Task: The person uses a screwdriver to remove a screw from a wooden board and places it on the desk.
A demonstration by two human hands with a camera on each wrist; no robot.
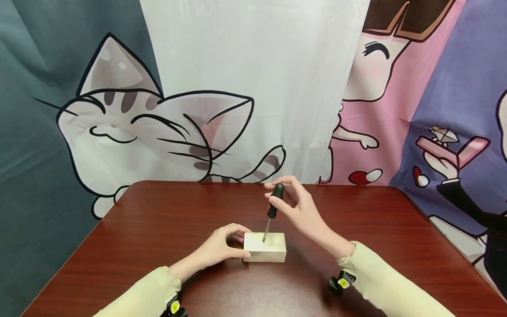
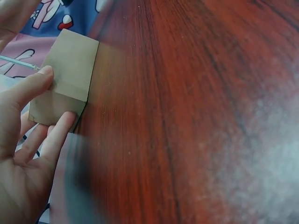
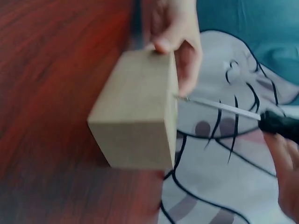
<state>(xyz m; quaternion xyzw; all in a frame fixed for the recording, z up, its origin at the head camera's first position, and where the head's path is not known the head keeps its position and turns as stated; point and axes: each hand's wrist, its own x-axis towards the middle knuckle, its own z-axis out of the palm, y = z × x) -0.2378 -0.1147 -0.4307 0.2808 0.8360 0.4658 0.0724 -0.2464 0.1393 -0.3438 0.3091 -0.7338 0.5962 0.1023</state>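
A pale wooden block [image 1: 264,256] lies on the table, its long side across my view. My left hand [image 1: 219,246] grips its left end, thumb at the near side and fingers at the far side; the left wrist view shows the thumb [image 2: 44,74] against it. My right hand [image 1: 303,213] holds the black handle of a screwdriver [image 1: 278,191] between thumb and fingers, above the block. The screwdriver stands slightly tilted, its metal shaft reaching down to a small screw [image 3: 181,98] at the block's top face. How deep the screw sits I cannot tell.
The dark red wooden table [image 1: 158,211] spreads around the block. Behind it hangs a printed curtain [image 1: 253,57] with a cartoon cat and figures. Small black devices with yellow marks [image 1: 343,283] are strapped at both wrists.
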